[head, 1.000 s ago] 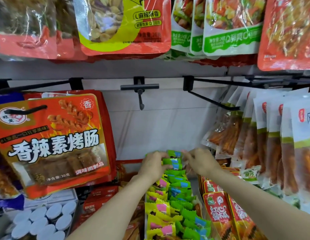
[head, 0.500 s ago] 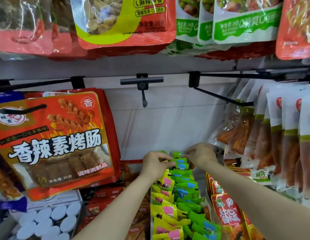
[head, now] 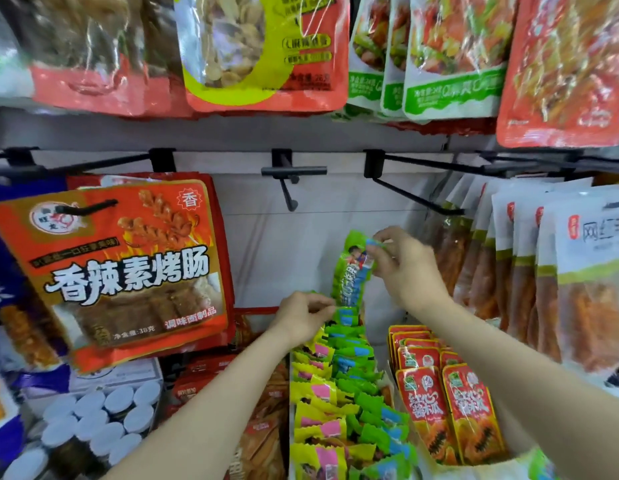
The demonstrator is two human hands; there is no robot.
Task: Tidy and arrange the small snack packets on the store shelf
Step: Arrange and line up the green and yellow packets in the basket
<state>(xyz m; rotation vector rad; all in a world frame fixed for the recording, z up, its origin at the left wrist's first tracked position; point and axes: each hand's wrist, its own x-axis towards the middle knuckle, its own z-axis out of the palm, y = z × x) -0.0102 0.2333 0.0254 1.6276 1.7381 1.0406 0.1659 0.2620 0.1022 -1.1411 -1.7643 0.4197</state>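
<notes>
From the head view, we see our right hand [head: 406, 268] raised above the shelf rows, its grip pinching the top crimped edge of a green packet [head: 351, 271] that hangs upright, glossy plastic with a blue panel and a printed figure. Our left hand [head: 303, 315] sits lower, fingers curled and pinching at the bottom edge of that same packet, right at the back end of the row. Beneath both hands runs a file of small snack packets [head: 346, 393], crinkly foil pillows with zigzag-cut ends: yellow ones with pink labels on the left, green ones with blue labels on the right, overlapping like shingles toward us. Just beside them stand red pouches [head: 443, 407], flat and shiny. A large orange bag [head: 128, 271] hangs from a black metal hook at left, and round white lids [head: 104, 420] cluster below it. Clear-fronted pouches [head: 557, 271] hang at right.
</notes>
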